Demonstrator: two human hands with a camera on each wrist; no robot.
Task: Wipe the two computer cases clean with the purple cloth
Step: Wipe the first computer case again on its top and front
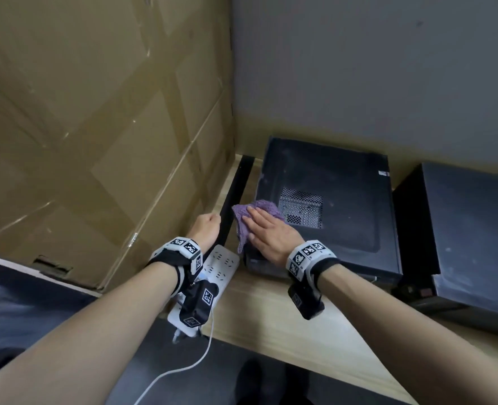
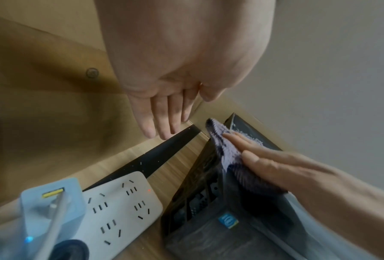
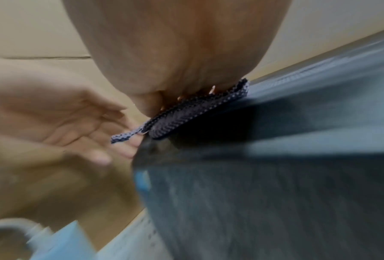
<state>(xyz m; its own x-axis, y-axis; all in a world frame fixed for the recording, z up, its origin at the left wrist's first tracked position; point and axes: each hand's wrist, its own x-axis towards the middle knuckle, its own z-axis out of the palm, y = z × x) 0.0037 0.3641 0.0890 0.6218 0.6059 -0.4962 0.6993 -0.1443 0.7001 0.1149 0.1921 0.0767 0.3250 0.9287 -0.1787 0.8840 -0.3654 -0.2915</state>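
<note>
Right grip (image 1: 266, 232) flat, fingers straight, pressing cloth (image 1: 252, 217) onto near case (image 1: 344, 176) top; flat palm spreads pressure for wiping. Cloth under fingers, its edge drooping over case's left side. Vent grille (image 1: 301, 207) just beyond fingertips. Left grip (image 2: 164, 112) open, holding nothing, hovering left of case by power strip (image 2: 119, 207), clear of wipe path. Second case (image 1: 470, 229) right of right grip, likely next.

Bare forearms; white-black marker wristbands (image 1: 180, 252) (black cameras beneath).

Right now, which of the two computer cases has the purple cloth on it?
The left case, with the mesh vent; the right hand presses the purple cloth there. The right case is bare.
</note>
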